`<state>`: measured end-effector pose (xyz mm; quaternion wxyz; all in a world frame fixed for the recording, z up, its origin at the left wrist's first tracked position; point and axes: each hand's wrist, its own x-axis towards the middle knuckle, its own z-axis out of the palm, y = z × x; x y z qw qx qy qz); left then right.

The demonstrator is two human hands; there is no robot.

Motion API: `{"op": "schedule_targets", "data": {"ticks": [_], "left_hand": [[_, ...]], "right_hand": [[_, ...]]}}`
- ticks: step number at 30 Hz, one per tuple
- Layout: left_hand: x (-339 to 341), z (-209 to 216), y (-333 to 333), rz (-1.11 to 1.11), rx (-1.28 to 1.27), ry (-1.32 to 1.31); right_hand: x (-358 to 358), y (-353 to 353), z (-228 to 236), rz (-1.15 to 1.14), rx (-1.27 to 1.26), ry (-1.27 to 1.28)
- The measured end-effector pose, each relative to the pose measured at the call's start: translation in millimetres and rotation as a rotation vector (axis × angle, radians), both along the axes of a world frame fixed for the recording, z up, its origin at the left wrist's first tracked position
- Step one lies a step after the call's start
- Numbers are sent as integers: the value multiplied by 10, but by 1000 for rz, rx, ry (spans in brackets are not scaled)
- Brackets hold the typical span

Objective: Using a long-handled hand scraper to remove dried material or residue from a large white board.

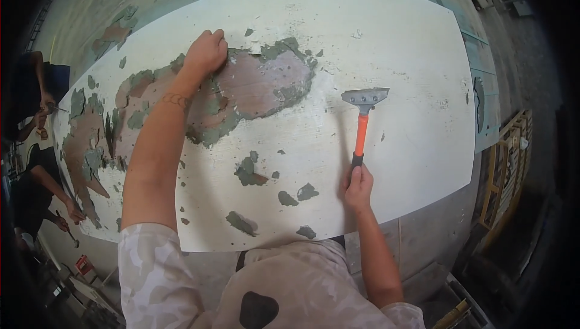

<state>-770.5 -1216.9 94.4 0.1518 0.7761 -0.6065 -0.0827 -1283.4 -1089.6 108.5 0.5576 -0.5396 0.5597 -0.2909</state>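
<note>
Orange-shafted and metal-headed, the scraper point(361, 134) ought to handle as a stiff, fairly light tool, perhaps a little heavy toward its broad head point(365, 96); the dark grip point(357, 160) looks the surest place to take hold, well clear of the blade edge. Your right hand point(359, 189) is closed around that grip, with the head pointing to twelve o'clock from it, over the white panel point(417, 160); whether the blade touches the surface, you cannot tell from above. Your left hand point(206, 52) has its fingers curled in at the upper border of the reddish-brown patch point(257, 84), but the tips are hidden, so whether they pinch anything cannot be told. From that hand the patch spreads toward four o'clock on one side and eight on the other; from your right hand its nearer part lies at about half past ten. Its grey-green crust point(208, 132) looks thin and brittle, likely to snap if bent, so a lifted edge would probably be the best hold, taken lightly. Loose flakes point(248, 172) lie well apart from both hands, near nine o'clock from your right and between five and six from your left; expect them to be light and crumbly.
</note>
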Motion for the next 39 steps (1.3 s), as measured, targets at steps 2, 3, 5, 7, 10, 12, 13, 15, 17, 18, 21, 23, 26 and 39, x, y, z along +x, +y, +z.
{"op": "schedule_targets", "data": {"ticks": [2,3,5,7,10,12,13,15,17,18,21,23,26,39], "left_hand": [[-71,-1,-26,19,-34,-56],[-59,-13,-25,18,-29,-60],[-41,-33,-16,30,-46,-78],[-56,-85,20,28,-60,-110],[-5,-76,69,-24,-90,-113],[12,-30,104,-80,-106,-85],[1,0,138,-126,-79,-90],[-23,36,178,-176,-52,-99],[-49,48,200,-283,-129,-128],[3,50,205,-284,-132,-137],[145,106,136,-242,16,-102],[182,183,44,-222,266,-242],[113,430,-230,-415,507,-450],[282,589,-563,-799,689,-468]], "right_hand": [[-38,5,-14,8,23,-36],[-36,-1,-21,7,27,-40],[-38,-8,-30,54,-28,-7],[-57,-6,-49,47,5,-30],[-82,-2,-79,70,-5,-6],[-79,-6,-78,97,-47,39],[-81,-10,-58,79,-55,42],[-74,-9,-47,57,-63,40],[-88,-6,-43,49,-88,64],[-70,-8,-51,48,-92,56],[-34,-9,-57,32,-107,36],[-12,8,-63,27,-69,14],[-50,16,-86,-4,-49,11],[-150,29,-227,14,-134,80]]}}
